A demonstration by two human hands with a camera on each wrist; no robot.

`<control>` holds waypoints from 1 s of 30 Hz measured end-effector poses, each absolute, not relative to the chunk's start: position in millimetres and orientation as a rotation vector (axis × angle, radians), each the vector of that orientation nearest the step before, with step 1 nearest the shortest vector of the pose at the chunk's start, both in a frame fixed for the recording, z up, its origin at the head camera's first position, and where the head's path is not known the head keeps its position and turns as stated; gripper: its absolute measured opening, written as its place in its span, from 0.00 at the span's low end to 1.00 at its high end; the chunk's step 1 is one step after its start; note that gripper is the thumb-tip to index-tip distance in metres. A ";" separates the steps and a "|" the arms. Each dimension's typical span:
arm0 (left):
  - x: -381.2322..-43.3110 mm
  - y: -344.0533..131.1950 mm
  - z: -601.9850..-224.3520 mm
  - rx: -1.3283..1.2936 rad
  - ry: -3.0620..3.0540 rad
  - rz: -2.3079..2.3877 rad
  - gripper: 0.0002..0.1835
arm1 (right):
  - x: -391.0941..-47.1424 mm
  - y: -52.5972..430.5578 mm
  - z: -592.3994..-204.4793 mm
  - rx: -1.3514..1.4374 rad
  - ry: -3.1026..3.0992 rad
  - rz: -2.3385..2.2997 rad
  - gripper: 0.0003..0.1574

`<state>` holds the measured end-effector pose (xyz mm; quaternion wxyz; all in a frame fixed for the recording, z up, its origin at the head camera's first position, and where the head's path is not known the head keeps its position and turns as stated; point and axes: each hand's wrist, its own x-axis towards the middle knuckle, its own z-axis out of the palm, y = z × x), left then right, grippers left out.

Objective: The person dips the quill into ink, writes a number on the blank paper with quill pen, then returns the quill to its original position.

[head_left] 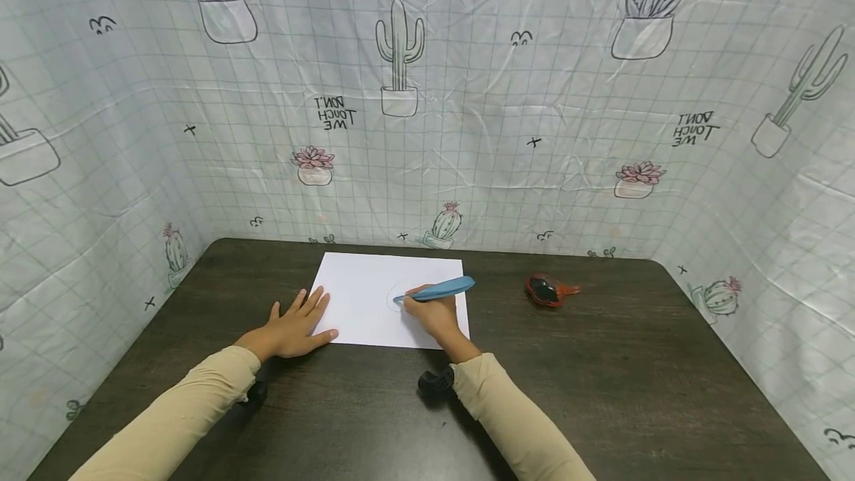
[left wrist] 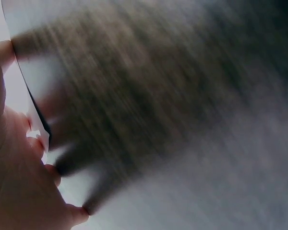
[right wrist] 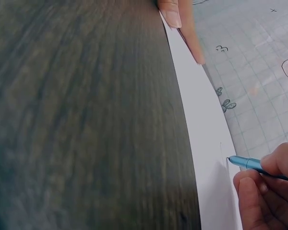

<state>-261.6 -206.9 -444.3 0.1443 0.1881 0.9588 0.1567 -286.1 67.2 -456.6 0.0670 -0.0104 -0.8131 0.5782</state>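
Note:
A white sheet of paper (head_left: pixel 364 273) lies on the dark wooden table. My right hand (head_left: pixel 434 314) pinches a blue pen (head_left: pixel 441 289) with a broad, feather-like upper end. Its tip meets the paper near the middle, where a thin curved line shows. In the right wrist view, thumb and fingers grip the blue pen (right wrist: pixel 252 164) close to the tip. My left hand (head_left: pixel 294 329) rests with spread fingers on the paper's left edge, partly on the table. The left wrist view shows the left palm (left wrist: pixel 19 177) at the side, fingertips down on the surface.
Red-framed sunglasses with dark lenses (head_left: pixel 546 291) lie on the table (head_left: pixel 601 377) to the right of the paper. A white curtain (head_left: pixel 467 95) with a grid and cactus drawings encloses the table's back and both sides.

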 end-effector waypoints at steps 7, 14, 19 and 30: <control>-263.0 -207.0 -447.4 0.541 2.764 0.455 0.45 | -283.6 64.7 -456.6 0.002 -2.459 1.749 0.06; -262.8 -207.5 -448.2 0.539 2.767 0.452 0.45 | -280.1 64.3 -458.1 0.051 -2.452 1.766 0.07; -260.9 -207.2 -447.7 0.533 2.762 0.451 0.45 | -277.8 64.6 -460.1 0.086 -2.435 1.817 0.07; -261.5 -205.7 -447.2 0.540 2.769 0.450 0.44 | -276.5 66.5 -460.0 0.095 -2.472 1.803 0.08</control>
